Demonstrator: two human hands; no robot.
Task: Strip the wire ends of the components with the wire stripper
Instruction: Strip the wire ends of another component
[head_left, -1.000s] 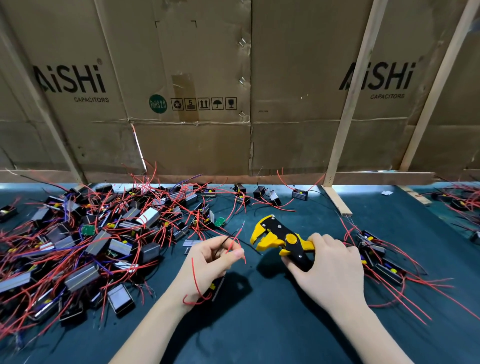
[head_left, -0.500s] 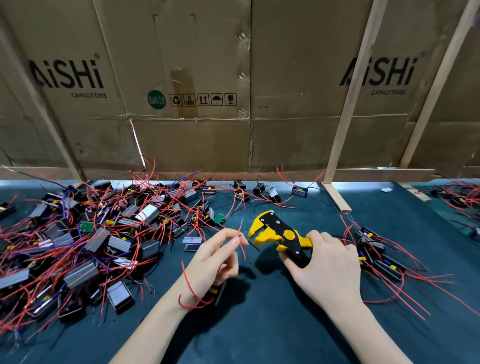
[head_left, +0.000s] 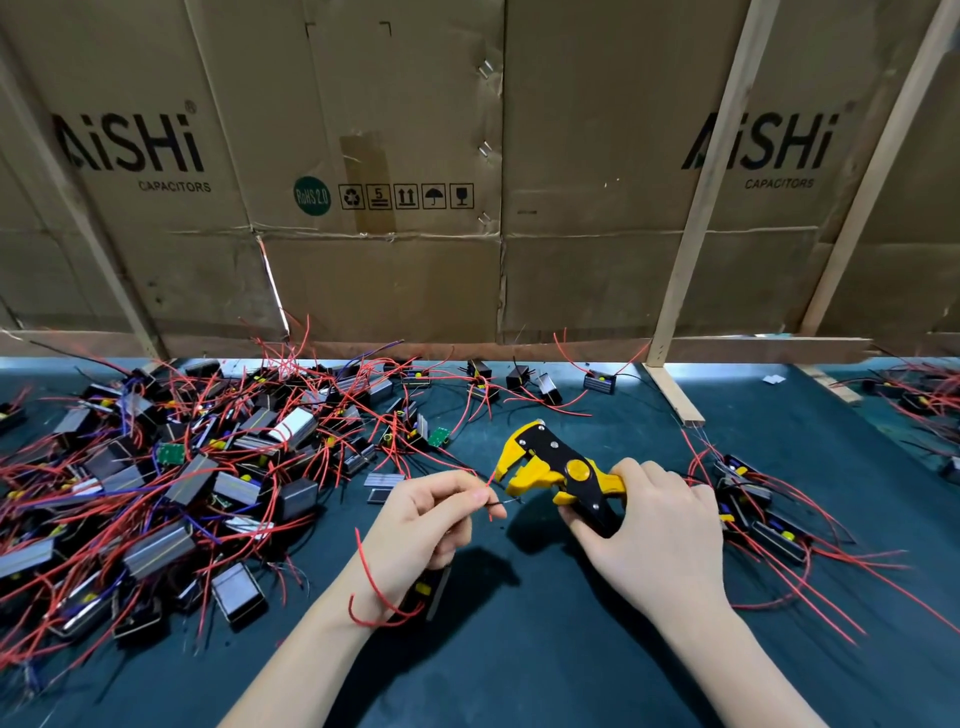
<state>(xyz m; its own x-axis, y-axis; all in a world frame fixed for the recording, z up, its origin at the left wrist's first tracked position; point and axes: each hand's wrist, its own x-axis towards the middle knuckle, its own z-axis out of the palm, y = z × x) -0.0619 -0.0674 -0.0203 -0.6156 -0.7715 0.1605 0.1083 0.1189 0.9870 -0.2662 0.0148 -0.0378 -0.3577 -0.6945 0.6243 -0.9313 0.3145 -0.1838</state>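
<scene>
Two bare hands work over a dark teal tabletop (head_left: 519, 649). The left hand (head_left: 421, 530) pinches thin wires between thumb and forefinger: a red wire (head_left: 370, 577) loops down from the pinch across the wrist, and a short dark wire end (head_left: 506, 501) pokes out to the right of the fingertips. Under this hand hangs a small black component (head_left: 431, 592) with a yellow part, partly hidden by the palm, so how it is attached cannot be told.

The right hand (head_left: 660, 535) is curled round the handles of a yellow and black wire stripper (head_left: 556, 467), whose head points up and to the left. Its yellow jaws stand slightly apart, and the dark wire end lies just beside them, below the mouth, not inside it.

On the left side of the tabletop lies a big pile of components (head_left: 182, 483), black and silver blocks tangled in red, blue and black wires, with a couple of small green boards among them. A smaller group of components (head_left: 758, 514) with long red wires lies just right of the right hand. A few single pieces sit near the far edge, and more show at the far right.

Behind the tabletop stands a wall of brown cardboard (head_left: 405, 156) printed "AiSHi CAPACITORS", braced by slanted wooden slats (head_left: 711, 187).
</scene>
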